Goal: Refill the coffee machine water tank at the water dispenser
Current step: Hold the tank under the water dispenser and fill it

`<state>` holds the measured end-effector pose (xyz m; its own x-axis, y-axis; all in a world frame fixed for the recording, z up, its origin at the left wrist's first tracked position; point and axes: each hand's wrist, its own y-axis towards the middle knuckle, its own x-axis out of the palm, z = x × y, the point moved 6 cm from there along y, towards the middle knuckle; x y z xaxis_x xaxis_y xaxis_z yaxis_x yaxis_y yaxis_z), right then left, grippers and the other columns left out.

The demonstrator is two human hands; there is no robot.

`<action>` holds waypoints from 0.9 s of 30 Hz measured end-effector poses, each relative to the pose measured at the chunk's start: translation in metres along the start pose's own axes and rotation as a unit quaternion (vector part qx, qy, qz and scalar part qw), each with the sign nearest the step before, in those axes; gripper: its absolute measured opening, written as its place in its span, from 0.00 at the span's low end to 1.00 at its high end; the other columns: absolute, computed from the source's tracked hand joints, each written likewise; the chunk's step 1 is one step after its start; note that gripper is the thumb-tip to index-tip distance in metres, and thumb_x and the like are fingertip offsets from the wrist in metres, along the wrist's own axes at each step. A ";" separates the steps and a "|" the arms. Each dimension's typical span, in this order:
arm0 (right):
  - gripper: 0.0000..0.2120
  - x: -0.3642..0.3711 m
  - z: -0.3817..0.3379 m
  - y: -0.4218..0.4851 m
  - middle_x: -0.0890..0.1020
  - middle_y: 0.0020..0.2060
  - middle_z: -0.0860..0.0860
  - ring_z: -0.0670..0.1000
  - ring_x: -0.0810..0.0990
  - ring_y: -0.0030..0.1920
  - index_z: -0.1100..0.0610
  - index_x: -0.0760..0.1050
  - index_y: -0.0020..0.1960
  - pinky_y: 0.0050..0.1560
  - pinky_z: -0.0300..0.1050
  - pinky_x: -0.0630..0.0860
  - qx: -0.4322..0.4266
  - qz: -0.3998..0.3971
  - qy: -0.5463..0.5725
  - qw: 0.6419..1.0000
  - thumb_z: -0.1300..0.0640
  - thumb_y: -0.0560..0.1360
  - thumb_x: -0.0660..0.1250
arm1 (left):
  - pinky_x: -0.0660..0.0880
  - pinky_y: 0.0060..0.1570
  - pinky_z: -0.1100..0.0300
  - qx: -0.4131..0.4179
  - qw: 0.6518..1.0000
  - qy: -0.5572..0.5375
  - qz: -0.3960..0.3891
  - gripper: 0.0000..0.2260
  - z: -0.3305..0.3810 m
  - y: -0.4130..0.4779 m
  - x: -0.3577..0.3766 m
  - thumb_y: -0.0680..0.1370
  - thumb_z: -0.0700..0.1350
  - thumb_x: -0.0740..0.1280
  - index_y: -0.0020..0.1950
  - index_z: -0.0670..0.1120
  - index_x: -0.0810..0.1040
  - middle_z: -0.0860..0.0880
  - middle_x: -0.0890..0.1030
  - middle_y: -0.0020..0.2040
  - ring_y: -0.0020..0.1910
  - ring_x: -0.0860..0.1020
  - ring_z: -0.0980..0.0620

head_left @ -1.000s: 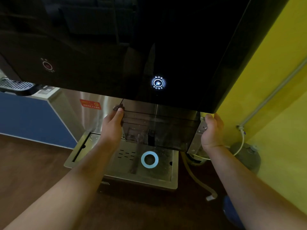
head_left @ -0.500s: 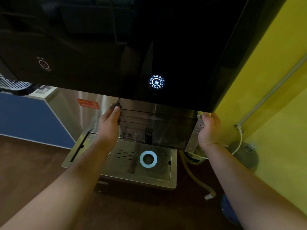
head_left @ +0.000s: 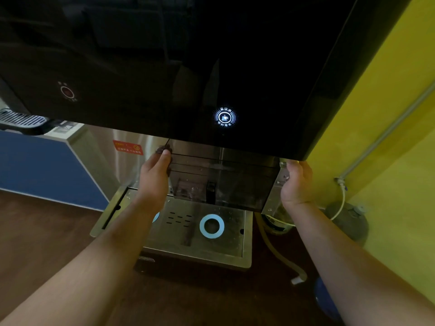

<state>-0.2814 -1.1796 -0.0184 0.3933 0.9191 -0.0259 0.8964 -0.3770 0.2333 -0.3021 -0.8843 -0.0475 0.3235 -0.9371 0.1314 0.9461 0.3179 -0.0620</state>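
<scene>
Under the dispenser (head_left: pixel 188 67), left hand (head_left: pixel 154 177) and right hand (head_left: pixel 296 182) grip the tank (head_left: pixel 221 180); keep it level beneath the spout

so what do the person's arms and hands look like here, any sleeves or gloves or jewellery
Both forearms are bare right up to the bottom edge of the picture, with no sleeve in view. The left hand and right hand wear no gloves. No watch, bracelet or ring shows on the wrists or on the fingers that can be seen; the light is dim.
</scene>
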 end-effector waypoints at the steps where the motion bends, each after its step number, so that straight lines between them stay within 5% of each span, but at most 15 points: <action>1: 0.19 0.000 -0.001 0.000 0.67 0.31 0.60 0.53 0.63 0.29 0.70 0.71 0.42 0.29 0.27 0.63 -0.010 -0.003 0.002 1.000 0.52 0.71 0.57 | 0.76 0.39 0.72 0.000 1.000 0.001 -0.003 0.13 0.000 -0.001 0.001 0.86 0.43 0.54 0.48 0.54 0.75 0.62 0.85 0.35 0.38 0.82 0.69; 3: 0.19 0.000 -0.001 0.000 0.68 0.32 0.66 0.54 0.62 0.31 0.71 0.70 0.43 0.27 0.26 0.63 -0.018 -0.010 0.000 1.000 0.53 0.72 0.57 | 0.76 0.37 0.73 0.002 1.000 0.001 -0.004 0.13 0.002 -0.002 0.001 0.86 0.43 0.54 0.48 0.53 0.75 0.63 0.85 0.34 0.38 0.82 0.69; 6: 0.10 0.000 0.001 0.001 0.66 0.30 0.51 0.48 0.64 0.31 0.57 0.68 0.36 0.27 0.27 0.63 -0.004 -0.006 -0.010 1.000 0.52 0.71 0.56 | 0.75 0.45 0.70 -0.004 1.000 0.000 0.001 0.12 0.001 -0.003 0.001 0.85 0.43 0.55 0.48 0.54 0.75 0.58 0.85 0.38 0.42 0.83 0.64; 10: 0.12 -0.001 0.004 0.001 0.65 0.30 0.49 0.45 0.64 0.31 0.60 0.67 0.35 0.27 0.27 0.62 -0.006 -0.003 -0.008 1.000 0.52 0.71 0.56 | 0.71 0.58 0.62 -0.010 1.000 -0.007 0.003 0.11 0.000 -0.003 0.001 0.85 0.44 0.56 0.49 0.55 0.75 0.54 0.80 0.49 0.51 0.78 0.60; 17: 0.23 -0.001 0.006 0.004 0.66 0.30 0.50 0.51 0.64 0.34 0.76 0.69 0.45 0.27 0.28 0.62 -0.026 -0.002 -0.006 1.000 0.53 0.71 0.56 | 0.74 0.44 0.69 -0.003 1.000 -0.009 0.009 0.12 0.002 -0.003 0.002 0.85 0.44 0.56 0.48 0.55 0.76 0.56 0.81 0.45 0.40 0.82 0.68; 20: 0.25 -0.001 0.007 0.006 0.68 0.30 0.61 0.48 0.65 0.34 0.79 0.68 0.49 0.28 0.27 0.63 -0.032 -0.012 -0.002 0.999 0.53 0.72 0.57 | 0.75 0.37 0.74 0.002 1.000 -0.013 0.005 0.12 0.005 -0.003 0.004 0.85 0.43 0.55 0.48 0.54 0.75 0.55 0.81 0.45 0.37 0.82 0.69; 24: 0.26 -0.002 0.008 0.008 0.70 0.37 0.74 0.64 0.61 0.37 0.80 0.67 0.50 0.26 0.28 0.62 -0.026 -0.004 -0.004 1.000 0.53 0.72 0.57 | 0.75 0.37 0.73 0.001 1.000 -0.011 0.006 0.12 0.006 -0.003 0.004 0.85 0.43 0.55 0.48 0.54 0.75 0.56 0.81 0.44 0.37 0.82 0.69; 27: 0.27 -0.003 0.009 0.007 0.67 0.35 0.69 0.55 0.64 0.36 0.79 0.68 0.50 0.26 0.28 0.62 -0.017 -0.005 -0.003 1.000 0.52 0.71 0.58 | 0.75 0.36 0.74 -0.001 1.000 -0.007 0.007 0.12 0.006 -0.003 0.005 0.85 0.43 0.55 0.47 0.54 0.75 0.54 0.80 0.45 0.36 0.82 0.69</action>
<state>-0.2742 -1.1857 -0.0257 0.3861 0.9218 -0.0345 0.8927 -0.3639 0.2658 -0.3038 -0.8887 -0.0405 0.3378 -0.9301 0.1442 0.9411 0.3316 -0.0660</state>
